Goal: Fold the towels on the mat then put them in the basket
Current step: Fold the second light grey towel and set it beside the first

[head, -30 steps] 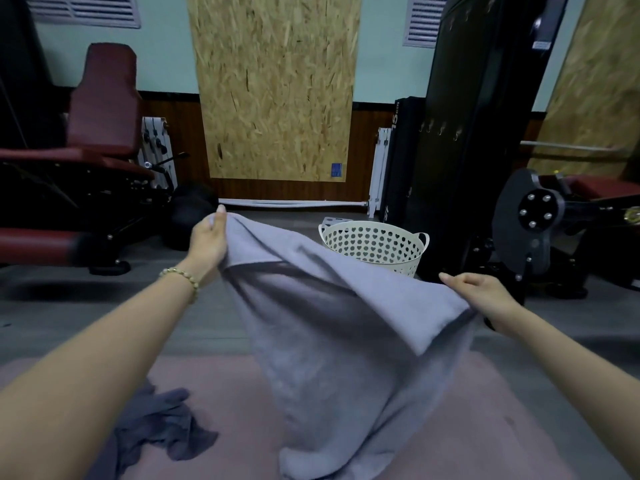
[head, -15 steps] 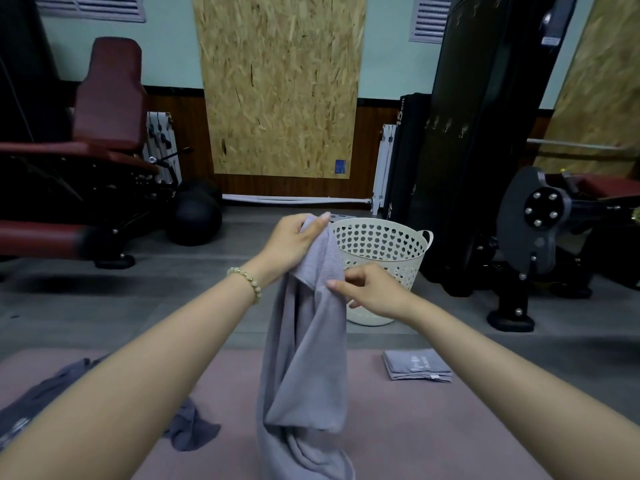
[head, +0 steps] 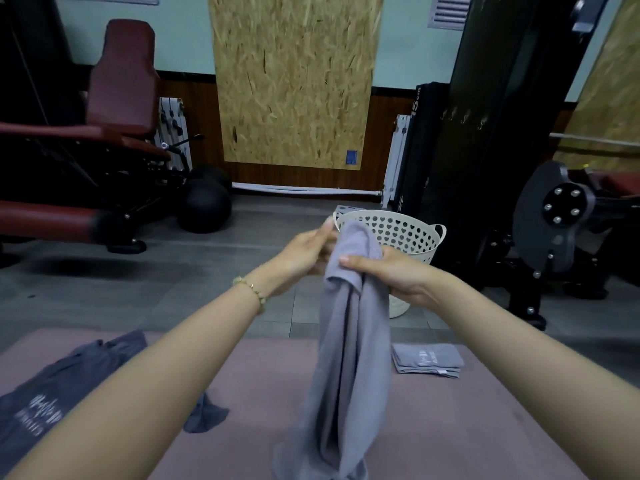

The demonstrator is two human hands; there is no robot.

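A light grey towel (head: 346, 368) hangs lengthwise in front of me, its lower end bunched on the pink mat (head: 450, 427). My right hand (head: 391, 275) grips its top edge. My left hand (head: 306, 252) pinches the same top end from the left, close against the right hand. A folded grey towel (head: 427, 360) lies on the mat to the right. A darker crumpled towel (head: 69, 386) lies on the mat at the left, partly hidden by my left arm. The white perforated basket (head: 408, 233) stands on the floor just beyond my hands.
A red padded gym bench (head: 104, 109) and black medicine balls (head: 204, 206) stand at the left. A black weight machine (head: 502, 133) and a grey pivot arm (head: 554, 223) stand at the right. Grey floor lies between mat and wall.
My hands, spread wide holding the towel open a second ago, have come together, so the towel hangs doubled lengthwise. The right hand has shifted up onto the top edge.
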